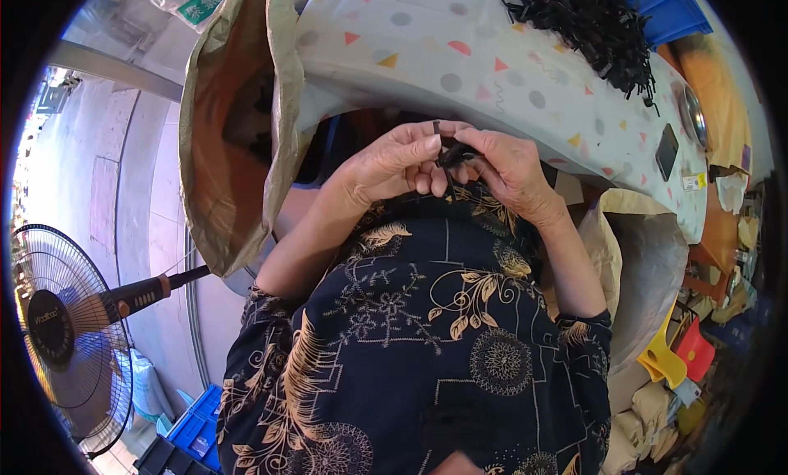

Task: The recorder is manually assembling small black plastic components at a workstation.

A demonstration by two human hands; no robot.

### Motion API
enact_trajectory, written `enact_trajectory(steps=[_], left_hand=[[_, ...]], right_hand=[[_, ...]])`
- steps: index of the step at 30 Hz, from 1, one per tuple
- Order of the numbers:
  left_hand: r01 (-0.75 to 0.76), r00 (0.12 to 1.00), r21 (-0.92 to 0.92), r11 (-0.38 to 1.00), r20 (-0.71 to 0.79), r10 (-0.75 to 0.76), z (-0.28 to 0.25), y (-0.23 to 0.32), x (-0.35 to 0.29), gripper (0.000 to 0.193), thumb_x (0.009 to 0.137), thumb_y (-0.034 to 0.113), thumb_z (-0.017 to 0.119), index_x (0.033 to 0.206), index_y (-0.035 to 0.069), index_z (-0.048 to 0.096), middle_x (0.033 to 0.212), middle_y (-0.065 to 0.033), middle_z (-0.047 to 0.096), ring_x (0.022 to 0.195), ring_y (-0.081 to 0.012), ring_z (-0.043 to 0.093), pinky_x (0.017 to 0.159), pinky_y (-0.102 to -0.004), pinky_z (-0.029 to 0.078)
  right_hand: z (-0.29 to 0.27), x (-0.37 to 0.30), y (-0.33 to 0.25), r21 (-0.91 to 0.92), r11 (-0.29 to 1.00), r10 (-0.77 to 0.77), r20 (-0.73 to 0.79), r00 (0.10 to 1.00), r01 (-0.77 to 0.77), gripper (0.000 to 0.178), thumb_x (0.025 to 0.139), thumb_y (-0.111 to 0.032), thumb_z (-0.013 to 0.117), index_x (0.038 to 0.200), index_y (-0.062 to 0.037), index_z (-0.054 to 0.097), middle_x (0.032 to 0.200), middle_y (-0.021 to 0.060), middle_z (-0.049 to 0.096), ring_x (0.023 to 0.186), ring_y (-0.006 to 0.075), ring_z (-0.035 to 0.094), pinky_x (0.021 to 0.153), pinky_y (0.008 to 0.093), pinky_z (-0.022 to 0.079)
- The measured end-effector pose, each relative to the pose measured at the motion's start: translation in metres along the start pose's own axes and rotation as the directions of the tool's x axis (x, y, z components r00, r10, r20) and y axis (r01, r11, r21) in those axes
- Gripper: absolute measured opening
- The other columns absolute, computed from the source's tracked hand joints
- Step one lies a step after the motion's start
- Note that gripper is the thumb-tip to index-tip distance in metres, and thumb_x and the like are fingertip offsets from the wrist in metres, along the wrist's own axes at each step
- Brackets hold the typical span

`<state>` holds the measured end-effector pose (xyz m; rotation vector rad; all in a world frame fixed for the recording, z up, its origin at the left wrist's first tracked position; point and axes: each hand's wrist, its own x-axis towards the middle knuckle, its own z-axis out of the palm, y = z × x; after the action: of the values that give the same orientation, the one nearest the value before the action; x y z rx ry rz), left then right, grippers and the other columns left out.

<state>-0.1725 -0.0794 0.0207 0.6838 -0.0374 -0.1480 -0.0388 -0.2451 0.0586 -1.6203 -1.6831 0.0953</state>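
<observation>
Close in front of my body, both hands meet over a small black strip-like piece (451, 157); its exact kind cannot be made out. My left hand (394, 159) pinches it between thumb and fingers, and a thin black end sticks up by the thumb tip. From the other side, my right hand (515, 173) grips the same piece with its thumb and bent fingers. Part of the piece is hidden by the fingers. Beyond my right hand, a heap of similar black pieces (587, 28) lies on the patterned tablecloth (427, 52).
An open woven sack (286, 114) stands at the left, another sack (648, 270) at the right. A phone (666, 153) lies near the table's right edge, a blue crate (671, 11) behind the heap. A standing fan (70, 327) is at far left, a blue bin (197, 430) below.
</observation>
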Motion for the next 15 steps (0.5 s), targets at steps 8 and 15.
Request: enact_trajectory(steps=[8,15], left_hand=[[0.039,0.991,0.005,0.999,-0.130,-0.038,0.023,-0.010,0.007,0.048,0.092,0.011,0.058,0.135,0.006,0.040,0.091,-0.0148,0.063,0.069,-0.0175,0.066,0.057,-0.0199,0.053],[-0.015,0.938,0.585,0.811,-0.272,0.213,0.037,-0.021,0.020,0.031,0.089,0.002,0.056,0.117,0.005,0.044,0.086,-0.0084,0.062,0.071,-0.0132,0.063,0.059,-0.0215,0.050]], right_hand=[[0.010,-0.020,0.003,0.048,0.993,0.110,-0.110,0.988,-0.106,0.049,0.074,0.011,0.061,0.121,-0.0022,0.053,0.088,0.0132,0.063,0.079,0.0248,0.065,0.071,0.0313,0.051],[0.018,-0.036,-0.014,0.468,0.764,0.553,-0.122,0.824,-0.444,0.019,0.098,-0.019,0.048,0.104,-0.0010,0.051,0.075,0.0029,0.057,0.070,0.0080,0.053,0.065,0.0225,0.044]])
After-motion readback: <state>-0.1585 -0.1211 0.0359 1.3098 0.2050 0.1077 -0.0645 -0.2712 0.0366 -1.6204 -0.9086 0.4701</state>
